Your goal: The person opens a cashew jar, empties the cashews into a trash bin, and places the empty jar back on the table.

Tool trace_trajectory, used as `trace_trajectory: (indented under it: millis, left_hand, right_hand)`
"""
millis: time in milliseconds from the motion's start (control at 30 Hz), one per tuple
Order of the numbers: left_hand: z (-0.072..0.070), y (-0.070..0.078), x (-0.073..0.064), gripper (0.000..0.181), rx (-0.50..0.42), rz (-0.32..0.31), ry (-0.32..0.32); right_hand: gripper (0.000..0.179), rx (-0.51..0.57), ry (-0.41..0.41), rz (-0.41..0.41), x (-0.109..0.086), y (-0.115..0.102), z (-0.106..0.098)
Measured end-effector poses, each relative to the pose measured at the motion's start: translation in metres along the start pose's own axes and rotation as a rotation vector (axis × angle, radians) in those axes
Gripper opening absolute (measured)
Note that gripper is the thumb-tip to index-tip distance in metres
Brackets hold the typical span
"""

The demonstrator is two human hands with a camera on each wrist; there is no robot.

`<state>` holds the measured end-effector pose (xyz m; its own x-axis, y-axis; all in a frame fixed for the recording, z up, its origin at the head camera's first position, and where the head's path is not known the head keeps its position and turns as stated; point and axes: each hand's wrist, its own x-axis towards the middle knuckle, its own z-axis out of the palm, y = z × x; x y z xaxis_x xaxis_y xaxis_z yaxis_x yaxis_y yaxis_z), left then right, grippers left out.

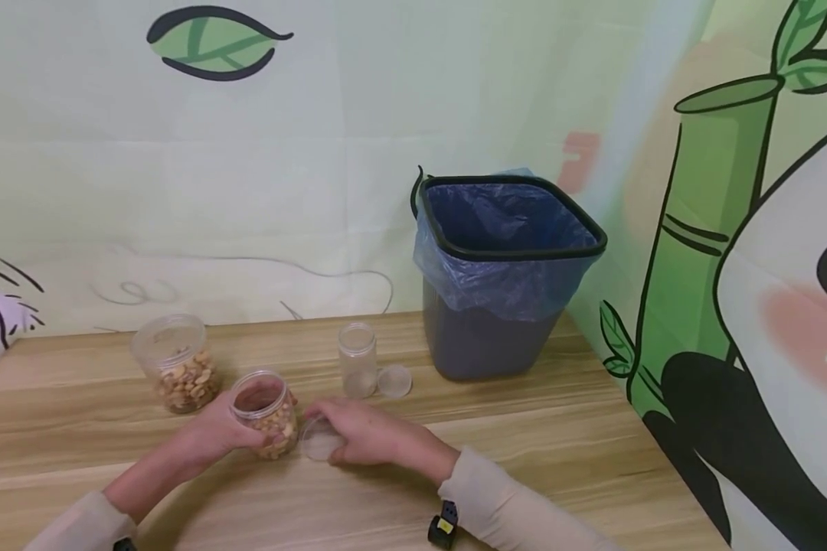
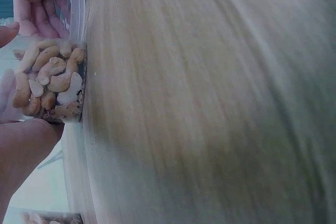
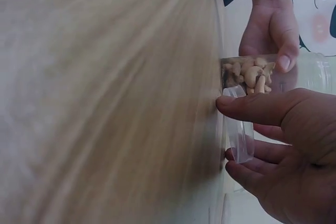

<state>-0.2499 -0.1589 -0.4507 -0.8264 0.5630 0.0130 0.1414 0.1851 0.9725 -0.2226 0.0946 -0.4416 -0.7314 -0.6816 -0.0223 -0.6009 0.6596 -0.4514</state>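
– Backdrop [image 1: 317,191] is printed cloth, wood-grain table [image 1: 524,474] below. What's standing on it, big to small?
– Bin [image 1: 489,344] back right, larger nut tub [image 1: 187,383] back left, cashew jar [image 1: 277,425] in front, mouth uncovered, long axis near vertical.
– Who has the jar?
– Left hand [image 1: 227,428], thumb and fingers wrapped round its side.
– Lid [image 1: 320,444]?
– Lying flat at table level, just right of the jar's base. Right hand [image 1: 375,436] is nearer: thumb and fingers on opposite sides of the rim. I read it as gripped.
– Key relation?
– Lid face is square to the jar's axis, but low. Mouth sits above it and left. My call: that offset governs any lid move.
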Motion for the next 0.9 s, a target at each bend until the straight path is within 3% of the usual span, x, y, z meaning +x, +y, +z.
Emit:
trace_trajectory:
  millis: [100,333,433,567,900]
  left_hand:
    - [0.0011,-0.0016,0.0024,0.065,-0.012,0.042,-0.015]
    - [-0.0025,0.0033,-0.0015,0.072,0.022,-0.039,0.010]
    - [-0.0015,0.0044,-0.0013,0.071,0.015,-0.028,0.004]
    - [-0.0019,0.0053,-0.0022,0.072,0.021,-0.061,0.006]
    - [-0.0025,0.0047,-0.0029,0.072,0.000,-0.094,-0.017]
  right_hand:
    - [0.072,-0.019,0.018,0.014,0.0003,-0.0004,0.0006]
    - [0.072,-0.047,0.025,0.039,0.0034,-0.0008,0.0010]
    - [0.067,-0.094,0.002,0.021,0.0051,0.0000,0.0005]
    - [0.064,-0.143,-0.017,0.013,0.0077,0.0006,-0.0003]
    - [0.062,-0.111,-0.034,0.052,0.0050,0.0003,-0.0018]
